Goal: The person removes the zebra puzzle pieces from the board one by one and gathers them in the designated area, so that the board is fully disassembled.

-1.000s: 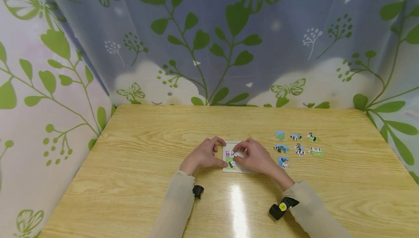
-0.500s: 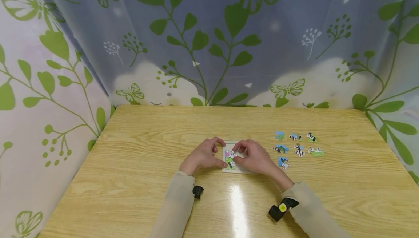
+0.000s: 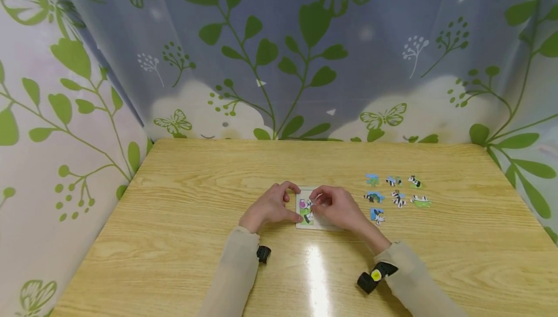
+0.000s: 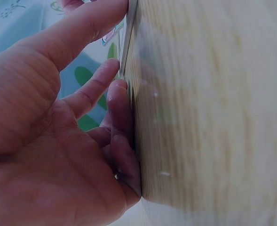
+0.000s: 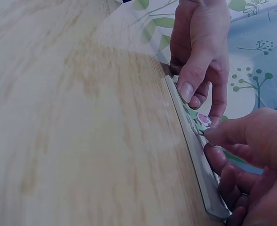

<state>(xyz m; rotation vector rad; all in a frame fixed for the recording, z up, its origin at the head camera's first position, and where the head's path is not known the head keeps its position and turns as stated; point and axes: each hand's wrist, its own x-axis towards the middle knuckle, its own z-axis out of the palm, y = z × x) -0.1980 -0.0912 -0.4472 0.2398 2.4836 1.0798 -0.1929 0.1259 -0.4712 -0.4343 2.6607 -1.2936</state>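
Note:
A small pale puzzle tray (image 3: pixel 319 227) lies flat on the table between my hands, with pink, green and panda-patterned picture pieces (image 3: pixel 306 216) in its left part. My left hand (image 3: pixel 271 204) holds the tray's left end, thumb near the front corner and index finger at the back one. Over the middle of the tray, my right hand (image 3: pixel 340 207) pinches a puzzle piece between thumb and index finger, mostly covered by the fingertips. The right wrist view shows these right fingertips (image 5: pixel 213 137) low against the tray, beside the pink patch. The left palm (image 4: pixel 58 165) faces its wrist camera.
To the right of the tray, several loose puzzle pieces (image 3: pixel 398 199) lie spread in rows, with blue, green and black-and-white prints. The wooden table (image 3: pixel 196 171) ends at a curtain (image 3: pixel 279 65) with leaf and butterfly prints. Dark wrist devices (image 3: pixel 370 280) sit by both sleeves.
The right fingers shift very slightly at the piece over the tray. The left hand, the tray and the loose pieces stay where they were.

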